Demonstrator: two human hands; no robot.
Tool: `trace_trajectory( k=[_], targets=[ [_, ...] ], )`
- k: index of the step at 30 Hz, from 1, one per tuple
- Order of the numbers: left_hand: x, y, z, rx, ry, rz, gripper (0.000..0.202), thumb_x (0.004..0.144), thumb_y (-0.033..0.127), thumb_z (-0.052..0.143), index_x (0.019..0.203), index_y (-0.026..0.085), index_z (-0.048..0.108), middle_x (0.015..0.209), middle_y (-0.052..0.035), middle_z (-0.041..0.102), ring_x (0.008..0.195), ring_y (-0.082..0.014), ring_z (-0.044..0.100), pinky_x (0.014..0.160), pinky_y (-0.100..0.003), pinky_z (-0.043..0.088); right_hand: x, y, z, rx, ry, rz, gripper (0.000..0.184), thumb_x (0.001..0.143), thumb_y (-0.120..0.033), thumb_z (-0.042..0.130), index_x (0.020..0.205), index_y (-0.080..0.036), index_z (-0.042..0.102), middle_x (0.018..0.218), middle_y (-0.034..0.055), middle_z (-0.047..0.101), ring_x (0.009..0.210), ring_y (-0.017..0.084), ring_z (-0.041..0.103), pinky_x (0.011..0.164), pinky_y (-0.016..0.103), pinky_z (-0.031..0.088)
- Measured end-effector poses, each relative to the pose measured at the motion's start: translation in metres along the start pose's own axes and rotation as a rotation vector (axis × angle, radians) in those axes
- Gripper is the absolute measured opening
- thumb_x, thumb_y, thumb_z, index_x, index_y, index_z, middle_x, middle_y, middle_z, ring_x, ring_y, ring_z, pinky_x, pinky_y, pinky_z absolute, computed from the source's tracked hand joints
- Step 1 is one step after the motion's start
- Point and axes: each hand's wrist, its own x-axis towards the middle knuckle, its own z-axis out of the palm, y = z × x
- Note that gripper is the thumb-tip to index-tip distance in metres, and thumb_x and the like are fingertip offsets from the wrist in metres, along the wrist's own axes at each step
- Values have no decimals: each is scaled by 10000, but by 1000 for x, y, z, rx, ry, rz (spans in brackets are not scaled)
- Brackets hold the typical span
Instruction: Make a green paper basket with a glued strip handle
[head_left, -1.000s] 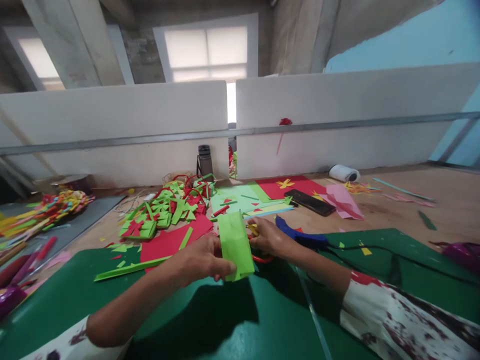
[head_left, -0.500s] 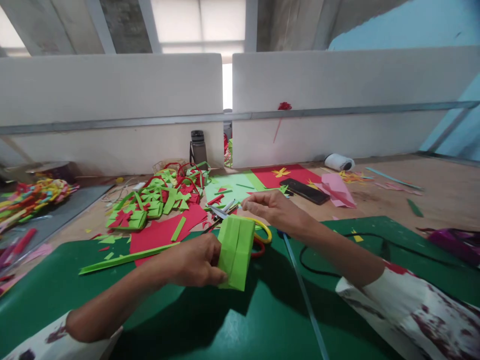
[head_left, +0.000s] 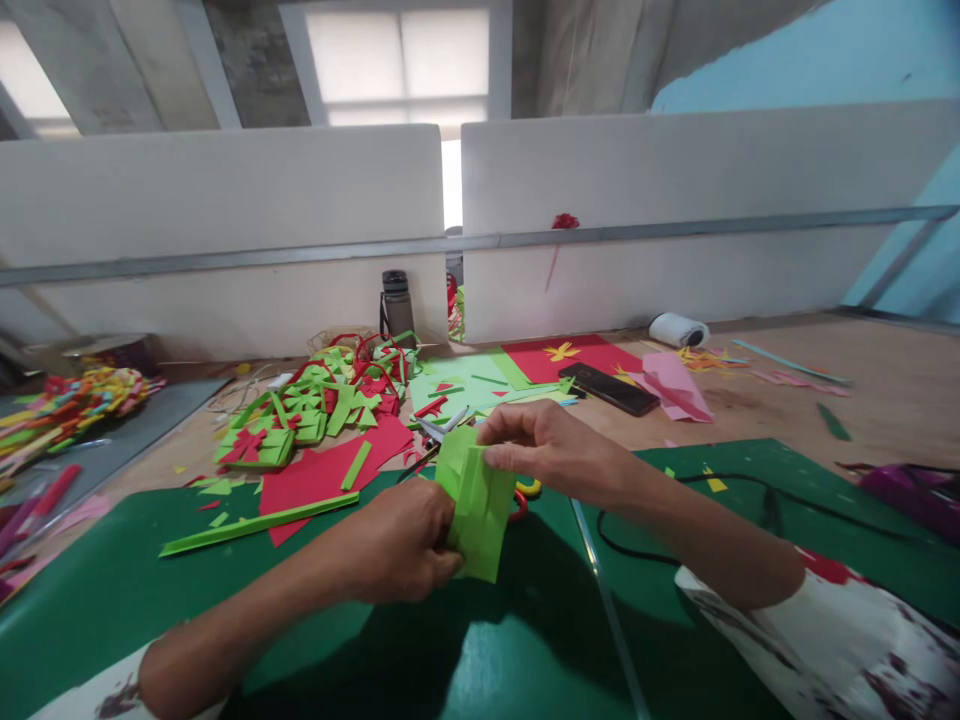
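A small folded box of bright green paper (head_left: 480,520) is held up above the green mat. My left hand (head_left: 409,540) grips its left side, fingers curled and partly hidden behind the paper. With thumb and fingers, my right hand (head_left: 551,445) pinches the top right edge of the same box. Just behind it lie scissors (head_left: 523,500), their red and yellow handles mostly covered by the box and hand. A long folded green paper strip (head_left: 259,525) rests on the mat to the left, touching a red paper sheet (head_left: 300,485).
A pile of green and red paper bags (head_left: 322,400) stands at the back left, near a dark bottle (head_left: 396,305). Toward the right lie a phone (head_left: 609,388), pink paper (head_left: 677,385), a white roll (head_left: 679,330), a black cable (head_left: 810,500) and a purple pouch (head_left: 911,500).
My right hand has come down from beyond the box and now pinches its top edge. The box's top has opened out slightly. My left hand keeps its grip.
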Motion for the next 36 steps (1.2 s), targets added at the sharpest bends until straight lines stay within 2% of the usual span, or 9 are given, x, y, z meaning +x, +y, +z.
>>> trace_trajectory(
  k=[7, 11, 14, 17, 20, 23, 27, 32, 36],
  targets=[
    [4, -5, 6, -14, 122, 14, 152, 632, 109, 464, 515, 168, 387, 480, 63, 310, 420, -57, 268, 385, -200, 162, -1, -2, 2, -42, 108, 11, 61, 678, -205, 586, 677, -154, 621, 665, -6, 599, 635, 122, 527, 587, 240, 398],
    [11, -13, 6, -214, 130, -27, 106, 632, 127, 503, 611, 135, 607, 522, 48, 413, 464, -72, 322, 422, -204, 204, -3, -2, 5, -24, 185, -22, 45, 676, -188, 590, 641, -168, 609, 631, -22, 602, 609, 116, 532, 569, 233, 390],
    [16, -15, 5, -432, 122, -47, 138, 633, 184, 577, 685, 109, 681, 536, 35, 482, 469, -74, 337, 449, -208, 236, -3, -3, 7, -59, 249, -62, 47, 683, -177, 590, 646, -172, 619, 644, -18, 612, 624, 123, 546, 580, 237, 402],
    [18, -11, 5, -609, 175, -47, 203, 658, 290, 635, 713, 105, 699, 563, 16, 536, 493, -82, 370, 485, -215, 270, -3, -3, 8, -69, 288, -83, 47, 682, -177, 595, 647, -175, 626, 640, -19, 615, 627, 128, 552, 588, 242, 412],
    [20, -6, 5, -659, 291, -48, 266, 695, 365, 635, 704, 106, 693, 548, 18, 520, 504, -85, 375, 498, -221, 271, -3, -2, 10, -54, 304, -91, 37, 664, -158, 608, 634, -174, 623, 630, -29, 608, 624, 122, 551, 594, 239, 411],
    [23, -5, 7, -678, 385, -48, 252, 692, 359, 640, 707, 111, 682, 551, 24, 520, 504, -84, 389, 495, -220, 275, -3, 1, 12, -14, 309, -92, 21, 646, -152, 627, 648, -172, 627, 645, -32, 610, 639, 120, 556, 600, 235, 412],
    [24, -5, 9, -655, 462, -88, 215, 665, 321, 648, 625, 111, 635, 491, 46, 468, 454, -68, 363, 458, -211, 262, -3, 5, 15, 43, 313, -70, 27, 659, -178, 628, 682, -165, 632, 648, -25, 609, 625, 119, 552, 579, 234, 413],
    [24, 0, 12, -833, 415, -110, 185, 623, 287, 668, 615, 108, 623, 545, 1, 577, 491, -102, 512, 516, -235, 413, -1, 6, 18, 83, 326, -53, 63, 679, -202, 611, 721, -165, 641, 655, -14, 613, 593, 117, 541, 533, 227, 411],
    [26, 2, 17, -976, 339, -155, 205, 622, 292, 684, 643, 91, 650, 573, -35, 623, 493, -106, 549, 508, -230, 431, 1, 7, 20, 99, 340, -50, 72, 682, -212, 609, 726, -166, 642, 670, 1, 630, 612, 130, 556, 557, 242, 437]
  ],
)
